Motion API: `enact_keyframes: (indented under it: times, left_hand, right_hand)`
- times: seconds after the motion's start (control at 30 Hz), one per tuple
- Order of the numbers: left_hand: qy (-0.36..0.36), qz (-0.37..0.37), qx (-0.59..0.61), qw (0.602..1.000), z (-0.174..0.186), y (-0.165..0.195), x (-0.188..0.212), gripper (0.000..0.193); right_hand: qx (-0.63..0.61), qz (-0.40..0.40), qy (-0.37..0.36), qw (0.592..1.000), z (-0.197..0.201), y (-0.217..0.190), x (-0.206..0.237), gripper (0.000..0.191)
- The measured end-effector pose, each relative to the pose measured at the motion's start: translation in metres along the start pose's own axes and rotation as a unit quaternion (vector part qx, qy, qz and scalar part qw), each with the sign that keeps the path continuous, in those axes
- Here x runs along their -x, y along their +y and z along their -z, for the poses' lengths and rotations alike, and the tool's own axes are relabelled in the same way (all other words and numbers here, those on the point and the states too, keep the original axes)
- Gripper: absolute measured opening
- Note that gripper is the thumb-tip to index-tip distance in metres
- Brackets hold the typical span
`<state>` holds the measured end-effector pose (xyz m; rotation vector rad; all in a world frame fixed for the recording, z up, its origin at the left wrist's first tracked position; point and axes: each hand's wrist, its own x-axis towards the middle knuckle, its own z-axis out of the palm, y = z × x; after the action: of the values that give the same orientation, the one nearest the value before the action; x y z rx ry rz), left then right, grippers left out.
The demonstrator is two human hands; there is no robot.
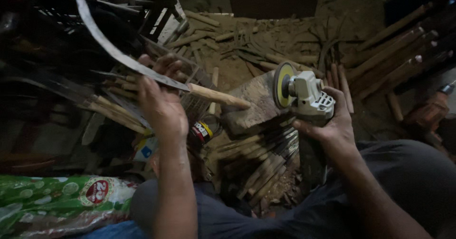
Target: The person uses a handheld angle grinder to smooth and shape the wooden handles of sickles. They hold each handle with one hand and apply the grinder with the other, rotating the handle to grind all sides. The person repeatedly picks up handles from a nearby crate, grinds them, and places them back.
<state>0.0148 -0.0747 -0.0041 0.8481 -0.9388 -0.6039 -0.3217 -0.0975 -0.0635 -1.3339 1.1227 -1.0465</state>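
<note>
Green plastic bag point(52, 198) at bottom left, by person's knee. Left hand point(160, 103) closed around curved sickle point(128, 61) where blade meets handle; grey blade sweeps up to top left, pale wooden handle point(216, 96) points right toward wood block point(259, 103). Small dark can point(203, 130) on floor just below left hand. Wooden sticks point(259, 165) piled under block. Right hand point(332, 125) wrapped tight on angle grinder point(308, 99), disc point(283, 84) facing left, near block's right edge. More wooden handles point(394, 53) lie on dirt floor point(285, 34), far right.
</note>
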Motion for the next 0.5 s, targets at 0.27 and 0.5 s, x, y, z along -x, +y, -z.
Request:
enact_keyframes:
  times: [0.27,0.5]
  left_hand:
    - [0.049,0.046,0.098,0.993,0.018,0.007,0.012,0.048]
    - [0.015,0.034,0.06,0.998,0.017,0.014,0.032,0.053]
  right_hand:
    - [0.012,-0.038,-0.007,0.999,-0.01,-0.005,0.005,0.101]
    - [0.061,-0.024,-0.062,0.996,-0.02,-0.004,0.008,0.103]
